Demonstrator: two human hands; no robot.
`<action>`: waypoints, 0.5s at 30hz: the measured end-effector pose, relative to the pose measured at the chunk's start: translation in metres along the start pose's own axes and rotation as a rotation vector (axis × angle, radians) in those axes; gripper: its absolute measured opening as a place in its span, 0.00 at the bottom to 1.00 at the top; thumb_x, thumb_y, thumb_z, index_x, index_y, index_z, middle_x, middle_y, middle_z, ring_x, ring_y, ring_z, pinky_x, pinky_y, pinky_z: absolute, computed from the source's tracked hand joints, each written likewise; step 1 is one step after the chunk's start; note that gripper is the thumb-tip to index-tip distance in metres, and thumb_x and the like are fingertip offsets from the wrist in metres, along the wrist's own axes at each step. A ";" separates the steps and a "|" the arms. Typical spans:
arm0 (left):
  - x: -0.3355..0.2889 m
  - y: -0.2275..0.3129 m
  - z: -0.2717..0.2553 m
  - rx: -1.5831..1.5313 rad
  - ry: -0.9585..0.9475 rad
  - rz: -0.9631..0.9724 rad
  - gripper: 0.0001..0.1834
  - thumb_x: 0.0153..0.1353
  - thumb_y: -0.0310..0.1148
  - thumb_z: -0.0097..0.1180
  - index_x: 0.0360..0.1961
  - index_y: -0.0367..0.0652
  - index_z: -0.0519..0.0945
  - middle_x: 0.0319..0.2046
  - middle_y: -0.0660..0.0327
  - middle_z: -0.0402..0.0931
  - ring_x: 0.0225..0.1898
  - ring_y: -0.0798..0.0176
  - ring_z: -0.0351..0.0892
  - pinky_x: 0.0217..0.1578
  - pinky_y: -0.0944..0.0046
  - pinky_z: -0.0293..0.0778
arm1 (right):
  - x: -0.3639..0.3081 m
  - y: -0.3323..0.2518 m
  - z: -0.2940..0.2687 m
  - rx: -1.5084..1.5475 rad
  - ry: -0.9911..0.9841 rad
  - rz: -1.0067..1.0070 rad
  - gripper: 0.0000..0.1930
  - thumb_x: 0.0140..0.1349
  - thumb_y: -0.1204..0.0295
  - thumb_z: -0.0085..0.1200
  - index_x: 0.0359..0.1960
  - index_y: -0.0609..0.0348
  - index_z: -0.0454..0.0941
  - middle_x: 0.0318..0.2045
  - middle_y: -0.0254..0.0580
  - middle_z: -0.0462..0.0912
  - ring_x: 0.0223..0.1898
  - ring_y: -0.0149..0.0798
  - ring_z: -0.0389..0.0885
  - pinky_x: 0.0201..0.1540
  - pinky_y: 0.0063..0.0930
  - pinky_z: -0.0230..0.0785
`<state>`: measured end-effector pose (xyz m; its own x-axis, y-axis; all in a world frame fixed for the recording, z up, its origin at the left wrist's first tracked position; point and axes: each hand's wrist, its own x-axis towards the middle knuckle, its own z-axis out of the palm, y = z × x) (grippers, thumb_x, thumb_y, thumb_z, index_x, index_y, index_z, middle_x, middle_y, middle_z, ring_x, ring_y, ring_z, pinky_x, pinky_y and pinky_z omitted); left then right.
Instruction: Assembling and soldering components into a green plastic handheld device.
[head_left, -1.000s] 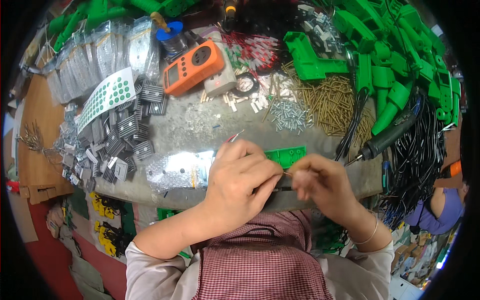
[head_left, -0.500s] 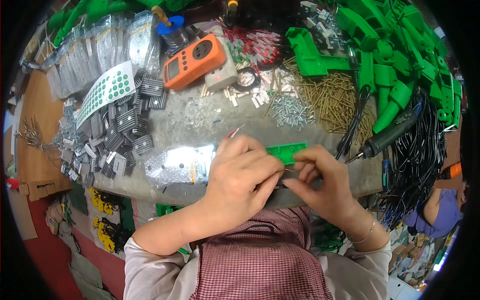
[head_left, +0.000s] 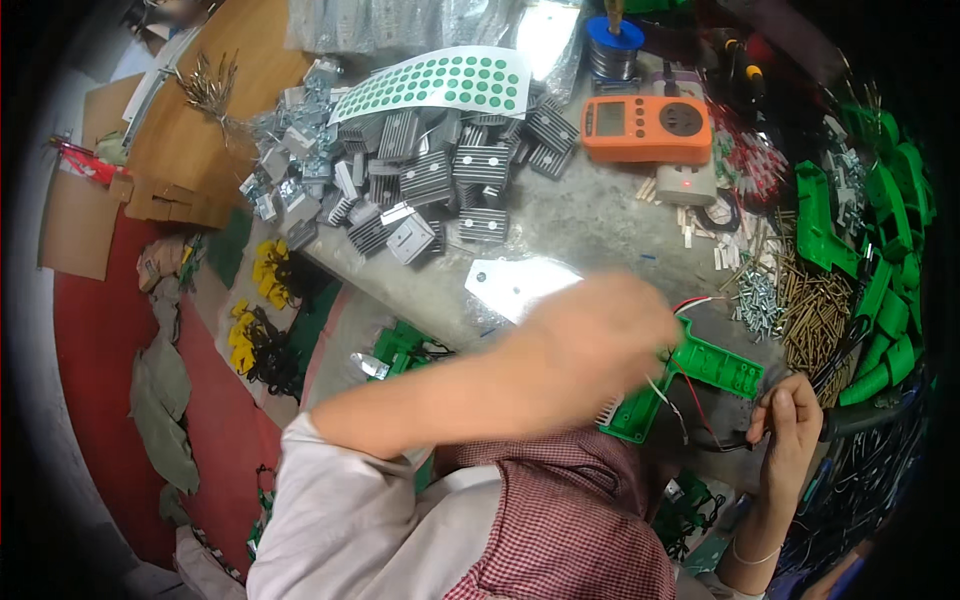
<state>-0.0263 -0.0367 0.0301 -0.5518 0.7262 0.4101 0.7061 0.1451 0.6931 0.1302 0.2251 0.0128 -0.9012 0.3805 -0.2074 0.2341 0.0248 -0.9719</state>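
Beneath my left hand (head_left: 615, 325) lies an open green plastic pistol-shaped housing half (head_left: 715, 365). The hand is smeared by motion over the housing's upper left side, so its fingers cannot be made out. Red and white wires (head_left: 690, 305) stick out beyond the hand, and others run across the housing. To the right of the housing, my right hand (head_left: 790, 415) has its fingers curled and pinched at a thin black cable (head_left: 735, 446). A shiny pale plate or packet (head_left: 510, 287) lies left of my left hand, partly hidden by it.
Grey finned metal blocks (head_left: 425, 175) are heaped at the left under a sheet of green round stickers (head_left: 440, 82). An orange meter (head_left: 648, 128) and solder spool (head_left: 614, 50) stand behind. Small screws (head_left: 760, 300), long brass screws (head_left: 820, 320) and green housings (head_left: 885, 300) crowd the right.
The view has swung left, so the bench things sit further right. My left hand has come off the green housing's near side and moves blurred above it; my right hand has shifted to the cable.
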 end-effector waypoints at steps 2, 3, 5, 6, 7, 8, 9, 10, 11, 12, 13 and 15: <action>-0.011 -0.026 -0.047 0.489 -0.058 -0.101 0.10 0.48 0.24 0.63 0.33 0.41 0.77 0.32 0.56 0.75 0.38 0.49 0.75 0.39 0.55 0.73 | -0.001 0.005 0.002 -0.046 0.020 0.002 0.11 0.72 0.68 0.50 0.32 0.61 0.71 0.20 0.34 0.73 0.20 0.22 0.69 0.22 0.14 0.60; -0.022 -0.037 -0.065 0.747 -0.169 -0.229 0.10 0.47 0.24 0.63 0.32 0.42 0.77 0.31 0.56 0.74 0.37 0.50 0.74 0.38 0.55 0.73 | 0.000 0.006 0.003 -0.065 0.005 0.024 0.10 0.71 0.69 0.51 0.33 0.62 0.72 0.21 0.33 0.73 0.20 0.22 0.69 0.23 0.14 0.61; -0.043 -0.050 -0.084 1.038 -0.265 -0.278 0.07 0.47 0.25 0.59 0.30 0.42 0.78 0.32 0.59 0.71 0.38 0.54 0.73 0.37 0.57 0.73 | 0.002 0.002 0.003 -0.078 -0.018 0.051 0.07 0.70 0.73 0.53 0.34 0.63 0.72 0.24 0.33 0.74 0.21 0.21 0.70 0.24 0.14 0.61; -0.049 -0.053 -0.085 1.049 -0.255 -0.275 0.07 0.47 0.25 0.59 0.30 0.42 0.78 0.32 0.59 0.71 0.38 0.54 0.73 0.37 0.57 0.73 | 0.004 0.002 0.004 -0.074 -0.021 0.038 0.07 0.70 0.73 0.53 0.34 0.63 0.72 0.24 0.33 0.74 0.21 0.21 0.70 0.24 0.14 0.61; -0.053 -0.057 -0.085 1.067 -0.246 -0.232 0.06 0.46 0.26 0.58 0.28 0.42 0.77 0.32 0.59 0.72 0.39 0.55 0.73 0.36 0.59 0.74 | 0.007 0.001 0.005 -0.074 -0.032 0.056 0.07 0.70 0.72 0.53 0.34 0.63 0.72 0.23 0.32 0.74 0.21 0.21 0.70 0.24 0.14 0.62; -0.054 -0.059 -0.087 1.084 -0.234 -0.185 0.06 0.44 0.27 0.57 0.26 0.42 0.77 0.32 0.59 0.72 0.40 0.56 0.73 0.35 0.61 0.74 | 0.009 -0.001 0.005 -0.076 -0.040 0.071 0.08 0.69 0.72 0.53 0.33 0.62 0.72 0.23 0.32 0.74 0.21 0.21 0.70 0.24 0.14 0.62; -0.052 -0.059 -0.091 1.016 -0.207 -0.175 0.07 0.45 0.25 0.57 0.28 0.42 0.78 0.31 0.59 0.71 0.38 0.54 0.73 0.36 0.57 0.73 | 0.009 -0.003 0.006 -0.105 -0.027 0.094 0.07 0.69 0.72 0.53 0.33 0.62 0.72 0.22 0.31 0.74 0.21 0.21 0.70 0.24 0.14 0.62; -0.047 -0.058 -0.097 1.006 -0.196 -0.152 0.07 0.45 0.25 0.57 0.28 0.42 0.78 0.31 0.59 0.71 0.38 0.54 0.73 0.36 0.57 0.73 | 0.008 -0.004 0.009 -0.092 -0.017 0.104 0.07 0.68 0.72 0.54 0.32 0.62 0.73 0.21 0.30 0.74 0.21 0.21 0.70 0.24 0.14 0.62; -0.040 -0.053 -0.107 1.012 -0.131 -0.110 0.06 0.45 0.25 0.57 0.28 0.42 0.77 0.31 0.58 0.71 0.37 0.53 0.73 0.36 0.56 0.72 | 0.008 -0.011 0.009 -0.145 -0.039 0.111 0.08 0.68 0.72 0.54 0.31 0.61 0.73 0.20 0.30 0.74 0.20 0.21 0.70 0.24 0.14 0.62; -0.035 -0.044 -0.118 1.019 -0.068 -0.073 0.06 0.46 0.25 0.57 0.28 0.42 0.77 0.30 0.57 0.72 0.37 0.52 0.74 0.36 0.55 0.71 | 0.009 -0.019 0.009 -0.197 -0.065 0.120 0.08 0.67 0.72 0.54 0.31 0.61 0.74 0.20 0.30 0.74 0.19 0.21 0.70 0.23 0.14 0.61; -0.031 -0.038 -0.126 1.031 -0.032 -0.039 0.06 0.46 0.24 0.56 0.28 0.42 0.77 0.30 0.57 0.73 0.36 0.51 0.74 0.36 0.55 0.71 | 0.011 -0.025 0.006 -0.205 -0.037 0.114 0.08 0.67 0.72 0.54 0.31 0.61 0.74 0.20 0.30 0.74 0.19 0.21 0.70 0.23 0.14 0.61; -0.024 -0.023 -0.127 0.982 0.054 0.006 0.07 0.45 0.23 0.56 0.29 0.41 0.77 0.27 0.58 0.73 0.32 0.52 0.75 0.36 0.57 0.71 | 0.025 -0.040 0.001 -0.280 0.061 -0.050 0.09 0.67 0.71 0.54 0.29 0.61 0.74 0.19 0.29 0.74 0.18 0.20 0.70 0.22 0.15 0.61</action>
<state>-0.0854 -0.1427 0.0794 -0.5494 0.7007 0.4552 0.7505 0.6533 -0.0999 0.0981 0.2331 0.0459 -0.8924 0.4273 -0.1450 0.2894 0.2957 -0.9104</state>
